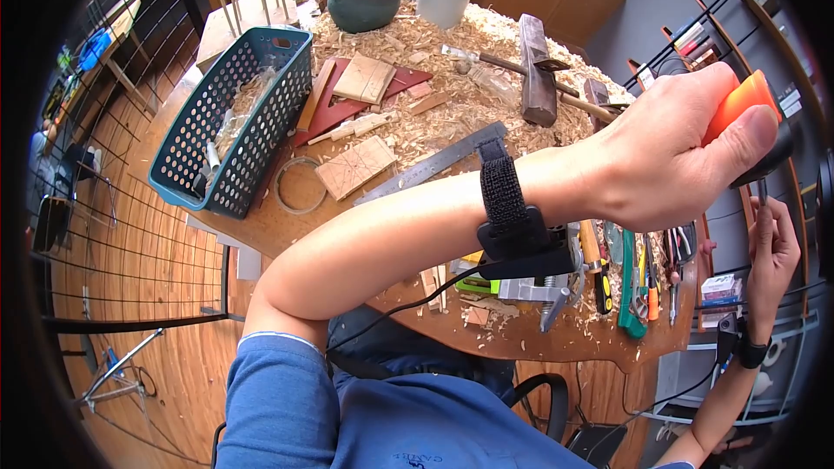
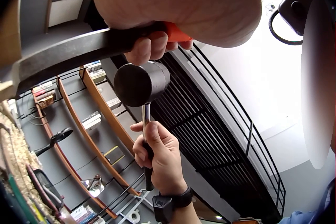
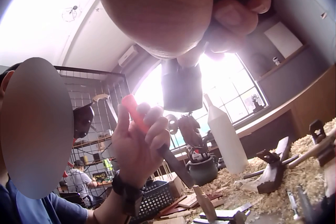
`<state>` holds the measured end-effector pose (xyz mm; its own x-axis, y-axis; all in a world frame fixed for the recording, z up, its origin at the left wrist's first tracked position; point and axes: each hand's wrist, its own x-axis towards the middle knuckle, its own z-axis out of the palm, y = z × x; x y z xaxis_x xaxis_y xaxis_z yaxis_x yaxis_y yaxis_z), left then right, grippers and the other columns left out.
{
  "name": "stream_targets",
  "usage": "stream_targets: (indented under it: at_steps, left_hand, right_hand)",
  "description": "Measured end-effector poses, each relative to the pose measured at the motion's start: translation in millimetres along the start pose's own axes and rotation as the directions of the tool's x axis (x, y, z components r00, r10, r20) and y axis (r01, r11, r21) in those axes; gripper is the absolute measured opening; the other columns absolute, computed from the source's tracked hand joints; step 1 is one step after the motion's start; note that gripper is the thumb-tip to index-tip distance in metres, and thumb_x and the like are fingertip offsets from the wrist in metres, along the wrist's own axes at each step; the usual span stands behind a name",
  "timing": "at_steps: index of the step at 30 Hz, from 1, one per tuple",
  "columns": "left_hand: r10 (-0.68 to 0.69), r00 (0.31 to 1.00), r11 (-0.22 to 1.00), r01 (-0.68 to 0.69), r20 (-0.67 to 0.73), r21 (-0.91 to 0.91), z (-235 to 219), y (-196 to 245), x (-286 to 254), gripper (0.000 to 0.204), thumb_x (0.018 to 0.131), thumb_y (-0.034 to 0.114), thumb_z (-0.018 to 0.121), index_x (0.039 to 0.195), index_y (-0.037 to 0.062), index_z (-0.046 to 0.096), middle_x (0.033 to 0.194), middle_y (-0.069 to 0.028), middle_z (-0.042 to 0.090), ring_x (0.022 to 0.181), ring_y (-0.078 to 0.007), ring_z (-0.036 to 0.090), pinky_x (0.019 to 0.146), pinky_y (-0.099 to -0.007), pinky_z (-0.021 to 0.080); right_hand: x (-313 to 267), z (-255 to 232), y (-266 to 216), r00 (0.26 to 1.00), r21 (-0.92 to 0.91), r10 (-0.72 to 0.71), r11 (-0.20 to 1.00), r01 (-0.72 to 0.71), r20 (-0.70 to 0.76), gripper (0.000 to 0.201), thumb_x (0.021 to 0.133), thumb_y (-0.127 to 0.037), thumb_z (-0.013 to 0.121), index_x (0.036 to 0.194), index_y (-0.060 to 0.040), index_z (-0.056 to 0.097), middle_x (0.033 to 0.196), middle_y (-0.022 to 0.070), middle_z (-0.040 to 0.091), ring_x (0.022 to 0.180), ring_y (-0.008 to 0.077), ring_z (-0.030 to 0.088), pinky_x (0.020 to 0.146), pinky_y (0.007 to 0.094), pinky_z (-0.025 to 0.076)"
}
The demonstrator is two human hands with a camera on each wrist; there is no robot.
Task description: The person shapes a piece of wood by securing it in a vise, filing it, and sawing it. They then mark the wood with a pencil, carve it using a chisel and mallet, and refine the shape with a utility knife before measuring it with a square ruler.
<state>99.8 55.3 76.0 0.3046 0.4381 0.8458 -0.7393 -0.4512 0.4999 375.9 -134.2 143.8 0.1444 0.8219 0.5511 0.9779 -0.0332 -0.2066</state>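
Note:
My left hand [image 1: 669, 152], raised at the upper right of the head view, grips a chisel with an orange handle [image 1: 737, 106]. Its long dark blade [image 2: 68, 53] slants leftward in the left wrist view. A light wooden piece [image 3: 203, 203] shows at the blade's far end in the right wrist view. My right hand [image 2: 165, 155] has its fingers around the shaft of a mallet [image 2: 140, 83] with a black cylindrical head. That head is close beside the orange handle, and in the head view my left hand partly hides it.
Wood shavings cover much of the workbench [image 1: 512, 339]. On it are a teal perforated basket [image 1: 234, 122], a dark green pot [image 1: 367, 2], a metal ruler [image 1: 434, 161], a wooden plane [image 1: 537, 69] and several hand tools near the front edge. Shelves [image 2: 79, 129] stand along the wall.

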Motion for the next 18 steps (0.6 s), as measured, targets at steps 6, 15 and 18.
stream_targets:
  at_steps: [6,15,18]
  left_hand:
    - [0.039,0.999,0.999,-0.039,-0.007,-0.005,2.9,-6.9,0.8,0.059,0.109,0.052,0.057,0.090,-0.0035,0.055,0.070,-0.0187,0.062,0.066,-0.0309,0.064,0.061,-0.0441,0.050]
    - [0.021,1.000,1.000,-0.021,-0.014,-0.019,3.4,-3.3,-1.4,0.056,0.109,0.051,0.058,0.092,-0.0025,0.055,0.069,-0.0155,0.060,0.064,-0.0271,0.061,0.061,-0.0425,0.049]
    - [0.025,1.000,0.999,-0.025,0.006,-0.039,2.0,-2.1,-2.3,0.052,0.111,0.048,0.058,0.093,-0.0009,0.056,0.070,-0.0110,0.058,0.065,-0.0203,0.056,0.060,-0.0392,0.048]
  right_hand:
    - [0.1,1.9,-1.3,1.000,0.014,-0.010,1.000,0.010,0.002,0.033,0.114,-0.032,0.058,0.126,-0.0049,0.071,0.071,-0.0092,0.038,0.062,0.0010,0.029,0.056,0.0246,0.018]
    - [-0.2,7.0,-23.7,1.000,0.072,0.016,0.997,-0.015,-0.011,0.027,0.113,-0.026,0.061,0.119,-0.0020,0.072,0.069,-0.0073,0.041,0.062,0.0021,0.035,0.056,0.0243,0.024]
    - [-0.6,9.5,-32.6,1.000,0.083,0.011,0.997,-0.009,-0.024,0.025,0.112,-0.023,0.062,0.118,-0.0004,0.071,0.069,-0.0074,0.045,0.062,0.0009,0.036,0.056,0.0226,0.028]
